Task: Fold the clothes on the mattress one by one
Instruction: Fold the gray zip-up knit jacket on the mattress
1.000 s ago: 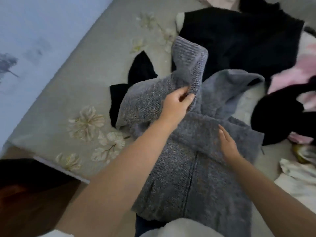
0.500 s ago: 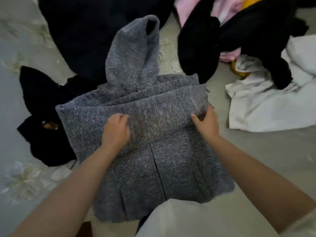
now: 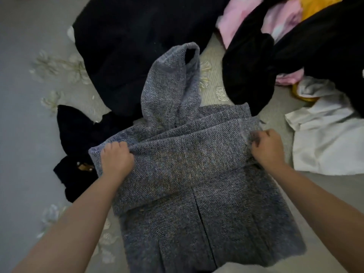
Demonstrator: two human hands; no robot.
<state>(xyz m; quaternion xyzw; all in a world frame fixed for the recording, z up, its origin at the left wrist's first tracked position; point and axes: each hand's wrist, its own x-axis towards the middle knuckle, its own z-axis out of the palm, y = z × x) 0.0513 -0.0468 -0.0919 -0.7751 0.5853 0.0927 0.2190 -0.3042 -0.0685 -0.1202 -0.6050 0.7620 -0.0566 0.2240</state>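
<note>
A grey knitted cardigan (image 3: 197, 213) lies on the grey flowered mattress (image 3: 23, 134) in front of me, its front opening running down the middle. One sleeve lies folded across the chest; the other sticks up and away towards the dark pile. My left hand (image 3: 116, 160) grips the left end of the folded-over band of knit. My right hand (image 3: 267, 148) pinches its right end, near the cuff.
A big black garment (image 3: 128, 56) lies beyond the cardigan, a small black item (image 3: 76, 150) at its left. More black clothes (image 3: 295, 52), pink ones (image 3: 236, 18) and a yellow piece (image 3: 315, 4) pile up at the upper right. White cloth (image 3: 325, 140) lies at the right.
The sleeve that my left hand held up has been laid across the chest. Both hands have moved outward to the ends of the fold and now grip it.
</note>
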